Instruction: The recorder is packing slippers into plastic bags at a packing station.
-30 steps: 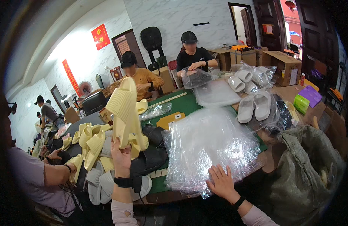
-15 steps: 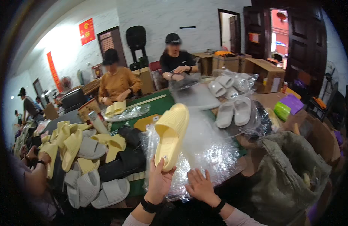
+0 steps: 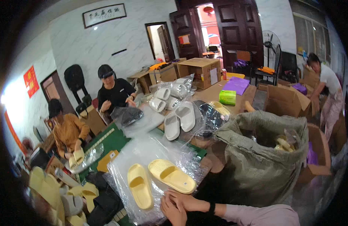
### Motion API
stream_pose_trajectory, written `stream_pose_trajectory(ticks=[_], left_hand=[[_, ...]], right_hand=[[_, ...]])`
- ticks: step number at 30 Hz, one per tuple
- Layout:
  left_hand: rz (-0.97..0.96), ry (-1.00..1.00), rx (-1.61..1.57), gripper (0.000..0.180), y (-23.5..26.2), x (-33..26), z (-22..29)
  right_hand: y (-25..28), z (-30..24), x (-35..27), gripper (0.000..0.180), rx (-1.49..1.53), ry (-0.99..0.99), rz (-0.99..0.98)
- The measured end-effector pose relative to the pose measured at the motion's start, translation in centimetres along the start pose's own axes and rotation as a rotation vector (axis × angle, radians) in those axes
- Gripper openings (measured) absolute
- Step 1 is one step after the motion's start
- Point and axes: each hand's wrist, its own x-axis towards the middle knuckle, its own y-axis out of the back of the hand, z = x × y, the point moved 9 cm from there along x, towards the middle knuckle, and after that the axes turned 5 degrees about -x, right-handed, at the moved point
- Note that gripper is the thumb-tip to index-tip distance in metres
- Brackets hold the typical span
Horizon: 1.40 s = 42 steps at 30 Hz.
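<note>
Two yellow slide slippers lie on a stack of clear plastic bags (image 3: 117, 165): the left slipper (image 3: 144, 194) points away from me, and the right slipper (image 3: 185, 183) lies slanted with its heel near my hands. My left hand (image 3: 172, 213) and my right hand (image 3: 190, 202) meet at the near edge of the bags, just below the right slipper's heel. Their fingers overlap, bent and close together. Whatever is between them, if anything, is hidden. Neither hand touches the left slipper.
Yellow and grey slippers (image 3: 72, 204) are heaped at lower left. Bagged white slippers (image 3: 180, 120) lie beyond the stack. A large woven sack (image 3: 257, 165) stands at right, beside open cardboard boxes (image 3: 283, 101). Two people work across the green table (image 3: 117, 141); another bends at far right.
The yellow slipper in my left hand has been laid down, and two now lie on the bags. My hands have come together. The view has swung right.
</note>
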Motion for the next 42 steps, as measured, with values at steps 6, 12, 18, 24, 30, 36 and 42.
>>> stream_pose_trajectory(ticks=[6,12,18,24,30,36,42], left_hand=[[0.076,-0.145,0.171,0.04,-2.2,-2.5,-1.6],[0.071,-0.285,0.451,0.041,-1.6,-2.5,1.6],[0.012,-0.258,0.455,0.04,-2.3,-2.6,0.7],[0.021,-0.353,0.402,0.031,-1.9,-3.1,1.4],[-0.034,-0.286,0.447,0.026,-1.8,-2.4,1.9],[-0.06,-0.198,0.369,0.032,-2.5,-2.2,-0.3],[-0.227,-0.034,0.117,0.057,-5.2,-1.6,-6.0]], right_hand=[[8.1,-3.0,1.5,0.026,0.163,-0.275,-0.116],[6.7,2.8,6.9,0.028,-0.098,-0.277,-0.02],[2.0,2.5,11.9,0.043,0.108,-0.372,-0.184],[-0.1,1.2,14.2,0.046,-0.11,-0.298,-0.119],[-1.3,3.9,14.3,0.047,-0.307,-0.411,-0.169],[3.0,3.1,12.8,0.038,-0.14,-0.434,0.0],[9.4,-2.3,4.6,0.044,1.029,-0.239,0.212]])
